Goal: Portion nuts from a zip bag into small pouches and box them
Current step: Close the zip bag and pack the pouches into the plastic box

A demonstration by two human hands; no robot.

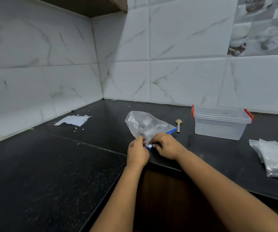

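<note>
At the counter's inner corner edge, the zip bag is found lying flat, and its contents are hard to make out: only a blurred, pale-brown mass is seen through the crinkled clear plastic. Its blue zip strip is partly hidden behind the hands, with a white slider just glimpsed between the fingertips. The near corner of the bag is pinched by the left hand, fingers curled in on the plastic. The zip end is gripped by the right hand, knuckles up, fingers bent down over it. Both forearms are stretched forward from the bottom of the view. Just beyond the bag a spoon is laid, then a lidded clear box with red clips. At the right edge, pouches are stacked, partly cut off. Far left, torn paper and scraps are scattered.
</note>
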